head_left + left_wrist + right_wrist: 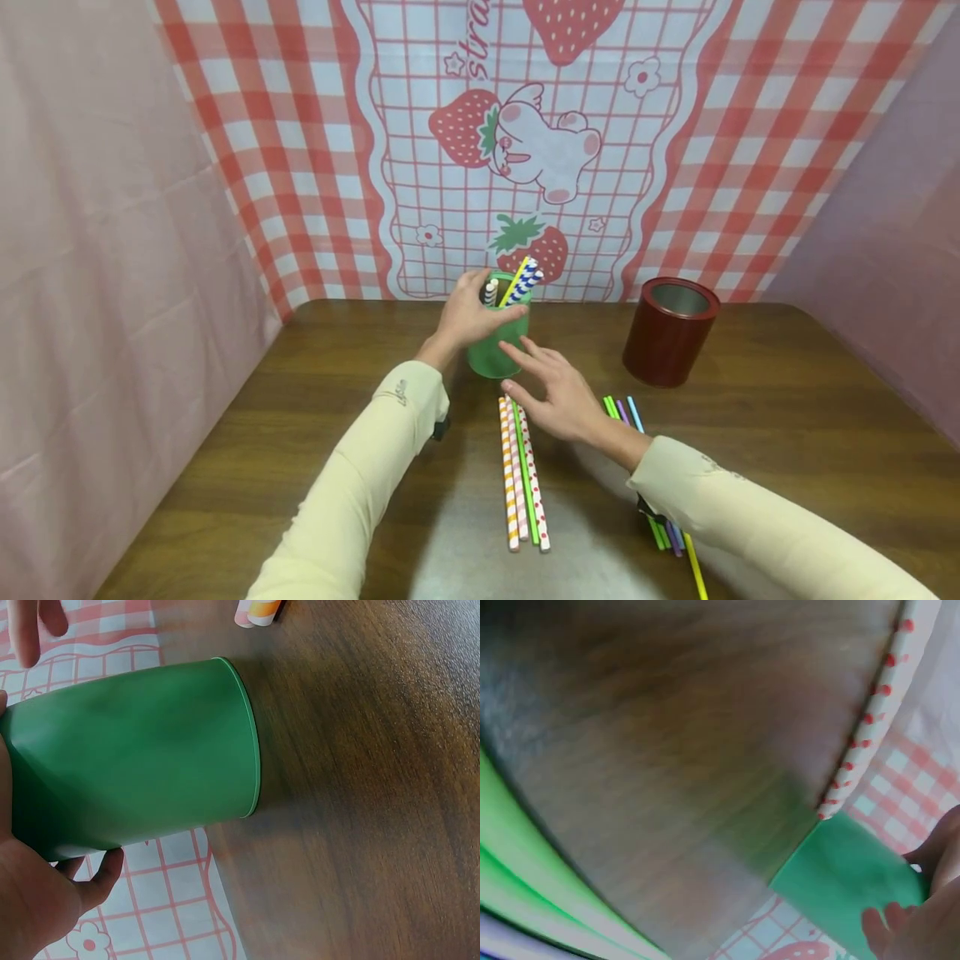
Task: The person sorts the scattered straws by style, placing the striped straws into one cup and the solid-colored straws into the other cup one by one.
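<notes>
Toward the back of the table, my left hand point(471, 318) holds a green cup point(495, 360) near its rim, thumb on the near side. Inside the cup stand blue-striped straws point(528, 282), a yellow straw point(513, 283) and dark-striped straws point(491, 293). My right hand point(558, 393), fingers spread, reaches close to the cup's right front; whether it touches is unclear. Below it lie an orange-striped straw point(509, 483), a pink-striped straw point(519, 487), a green straw point(528, 487) and a red-dotted straw point(538, 500). The left wrist view shows the cup's wall point(142, 750) in the left hand.
A dark red can point(662, 346) stands at the back right. Green, purple, blue and yellow straws point(697, 567) lie partly under the right forearm. Behind the wooden table point(300, 467) hangs a strawberry-print cloth point(315, 167); plain cloth hangs at both sides.
</notes>
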The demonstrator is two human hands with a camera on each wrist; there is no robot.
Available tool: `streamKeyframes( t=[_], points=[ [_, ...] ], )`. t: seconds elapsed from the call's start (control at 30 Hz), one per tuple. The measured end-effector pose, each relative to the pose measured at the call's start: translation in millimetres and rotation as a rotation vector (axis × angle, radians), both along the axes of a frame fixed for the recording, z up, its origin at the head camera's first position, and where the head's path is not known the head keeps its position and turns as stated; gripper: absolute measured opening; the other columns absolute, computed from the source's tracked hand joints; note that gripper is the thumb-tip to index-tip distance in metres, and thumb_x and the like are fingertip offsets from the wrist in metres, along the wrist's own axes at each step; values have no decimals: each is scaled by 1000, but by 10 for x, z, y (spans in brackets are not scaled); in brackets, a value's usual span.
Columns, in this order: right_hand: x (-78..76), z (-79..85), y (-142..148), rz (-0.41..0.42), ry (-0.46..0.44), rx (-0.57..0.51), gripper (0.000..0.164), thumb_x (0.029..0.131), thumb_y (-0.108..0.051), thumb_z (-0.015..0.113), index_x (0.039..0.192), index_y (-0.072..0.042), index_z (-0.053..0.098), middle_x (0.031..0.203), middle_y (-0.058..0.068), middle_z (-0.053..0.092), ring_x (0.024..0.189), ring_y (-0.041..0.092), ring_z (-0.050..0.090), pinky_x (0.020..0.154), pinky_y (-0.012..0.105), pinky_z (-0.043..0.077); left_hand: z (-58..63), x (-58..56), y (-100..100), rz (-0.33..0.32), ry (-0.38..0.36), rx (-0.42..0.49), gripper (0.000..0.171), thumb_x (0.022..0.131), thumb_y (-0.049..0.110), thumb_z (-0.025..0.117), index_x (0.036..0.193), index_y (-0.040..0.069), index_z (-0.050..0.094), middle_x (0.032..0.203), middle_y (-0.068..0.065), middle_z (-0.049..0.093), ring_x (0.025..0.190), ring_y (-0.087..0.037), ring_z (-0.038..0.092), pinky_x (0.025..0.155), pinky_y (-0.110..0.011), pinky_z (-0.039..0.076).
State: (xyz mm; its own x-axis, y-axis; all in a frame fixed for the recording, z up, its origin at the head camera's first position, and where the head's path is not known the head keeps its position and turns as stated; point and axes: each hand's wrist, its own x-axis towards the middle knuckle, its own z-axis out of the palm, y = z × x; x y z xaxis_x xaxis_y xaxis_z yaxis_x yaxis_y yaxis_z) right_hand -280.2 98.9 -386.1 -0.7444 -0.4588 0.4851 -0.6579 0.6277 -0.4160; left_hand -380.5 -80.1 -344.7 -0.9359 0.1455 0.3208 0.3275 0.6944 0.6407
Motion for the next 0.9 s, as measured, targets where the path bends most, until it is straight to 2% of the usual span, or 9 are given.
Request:
streamKeyframes(
  t=[0.07, 0.17, 0.3, 0.37, 0.47, 0.53, 0.6, 0.9],
  points=[
    [46, 47, -6, -11, -33, 29, 57, 94, -41, 57, 146, -23, 43, 147, 14, 43, 127, 36, 47, 97, 59, 41, 3, 0, 0, 2, 5, -4, 97, 75, 61, 71, 149, 11, 34, 151, -9, 33, 131, -28, 41, 105, -44, 39],
    [97, 108, -16, -54, -110, 84, 61, 91, -40, 61, 145, -16, 45, 134, 18, 56, 112, 36, 59, 89, 53, 48, 6, 4, 0, 0, 6, 1, 96, 75, 60, 72, 149, 10, 34, 151, -10, 33, 133, -28, 40, 106, -44, 38],
    [124, 134, -11, -123, -309, 181, 64, 85, -35, 68, 139, -6, 49, 104, 14, 70, 89, 27, 67, 75, 44, 53, 7, 6, 9, -2, 3, 13, 97, 75, 59, 72, 149, 9, 35, 152, -11, 32, 133, -29, 40, 107, -44, 37],
    [121, 115, -7, -157, -421, 219, 63, 83, -33, 70, 136, -3, 51, 89, 7, 70, 75, 21, 67, 68, 38, 53, 8, 5, 17, -2, -3, 15, 98, 74, 60, 72, 149, 9, 35, 152, -11, 32, 133, -28, 40, 107, -44, 37],
    [101, 63, -16, -192, -540, 238, 56, 82, -27, 73, 128, 0, 54, 68, 1, 65, 54, 16, 63, 52, 31, 53, 1, 5, 17, -3, -13, 16, 98, 74, 61, 72, 149, 10, 35, 152, -10, 32, 133, -28, 40, 107, -43, 37],
    [88, 34, -35, -207, -588, 221, 51, 82, -21, 73, 124, 1, 56, 59, 0, 61, 43, 16, 59, 43, 29, 51, -2, 7, 19, -6, -16, 16, 98, 73, 62, 71, 149, 11, 35, 152, -9, 32, 133, -28, 40, 106, -43, 38],
    [77, 14, -56, -206, -613, 203, 47, 80, -15, 72, 122, 2, 58, 53, 2, 60, 40, 16, 58, 39, 28, 50, -3, 9, 20, -7, -18, 19, 98, 74, 62, 71, 149, 11, 35, 152, -9, 31, 132, -28, 40, 106, -43, 38],
    [27, -29, -124, -223, -657, 141, 46, 74, -4, 69, 117, 5, 58, 48, 5, 60, 38, 14, 59, 40, 28, 51, -2, -1, 20, 2, 7, 17, 97, 74, 60, 72, 149, 10, 35, 151, -11, 32, 132, -28, 40, 106, -43, 38]
  ],
)
